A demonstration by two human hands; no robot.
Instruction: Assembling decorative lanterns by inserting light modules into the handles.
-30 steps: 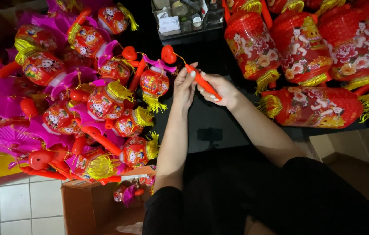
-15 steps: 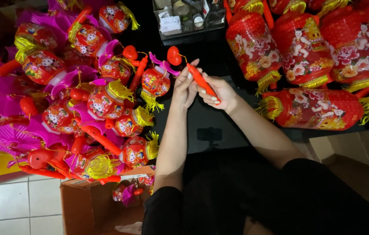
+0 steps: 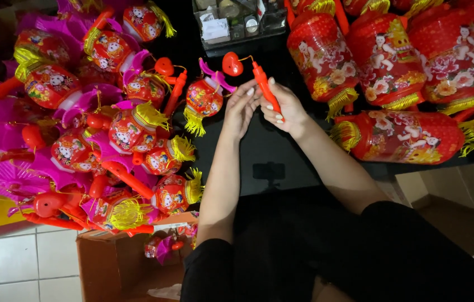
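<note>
While the right hand (image 3: 288, 107) has its fingers clamped on the red stick (image 3: 266, 89), slanting far-left toward its heart tip (image 3: 232, 64), the left hand (image 3: 241, 106), fingers loosely apart, touches beside it.

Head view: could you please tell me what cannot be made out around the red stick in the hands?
- Red stick: its lower end is hidden inside the right hand.
- Left hand: its fingers overlap the stick, so contact is unclear.
- Clear box: cut off by the top edge, contents too small.
- Cardboard box: interior dark, cut off by the bottom edge.
</note>
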